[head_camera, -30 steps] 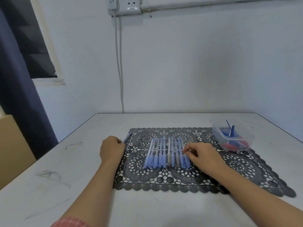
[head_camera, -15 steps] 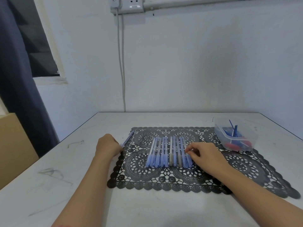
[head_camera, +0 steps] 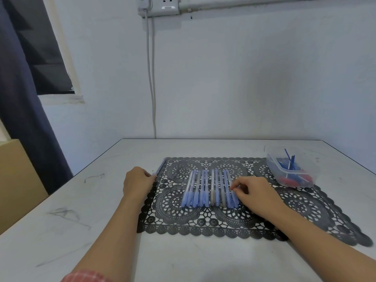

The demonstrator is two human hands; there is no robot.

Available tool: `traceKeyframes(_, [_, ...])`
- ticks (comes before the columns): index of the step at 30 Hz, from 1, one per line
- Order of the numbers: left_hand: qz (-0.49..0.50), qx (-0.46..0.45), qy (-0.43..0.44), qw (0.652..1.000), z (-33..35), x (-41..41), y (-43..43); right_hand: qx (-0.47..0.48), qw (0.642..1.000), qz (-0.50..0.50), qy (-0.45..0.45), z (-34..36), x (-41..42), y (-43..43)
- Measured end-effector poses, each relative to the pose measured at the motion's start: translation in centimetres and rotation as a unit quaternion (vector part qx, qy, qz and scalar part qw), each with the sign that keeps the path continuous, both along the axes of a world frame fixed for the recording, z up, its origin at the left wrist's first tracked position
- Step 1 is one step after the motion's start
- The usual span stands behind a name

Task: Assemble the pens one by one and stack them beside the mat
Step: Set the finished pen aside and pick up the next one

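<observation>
A black lace mat (head_camera: pixel 305 202) lies on the white table. Several pens (head_camera: pixel 205 189) with blue and grey caps lie side by side in a row on the mat's middle. My right hand (head_camera: pixel 258 193) is at the right end of the row, its fingertips pinching the rightmost pen. My left hand (head_camera: pixel 137 183) rests at the mat's left edge and holds one end of a single pen (head_camera: pixel 160 167) that lies along that edge.
A clear plastic tub (head_camera: pixel 291 169) with blue refills and red parts stands on the mat's far right corner. The table (head_camera: pixel 85 210) ends near the left. A cable hangs down the wall behind. A cardboard box stands at far left.
My left hand has slid a little left and back along the mat's edge with the pen. My right hand stays at the row's right end.
</observation>
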State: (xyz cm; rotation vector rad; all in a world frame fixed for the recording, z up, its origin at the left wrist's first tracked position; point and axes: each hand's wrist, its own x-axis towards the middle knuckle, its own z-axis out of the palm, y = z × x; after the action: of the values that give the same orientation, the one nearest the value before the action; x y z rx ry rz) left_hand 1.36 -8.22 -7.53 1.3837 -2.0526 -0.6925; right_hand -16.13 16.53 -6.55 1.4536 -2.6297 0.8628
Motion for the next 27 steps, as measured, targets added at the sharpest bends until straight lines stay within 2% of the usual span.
traceKeyframes(27, [0.020,0.010,0.025,0.999,-0.32,0.02,0.15,-0.006,1.000,-0.016,0.002,-0.09,0.04,-0.11])
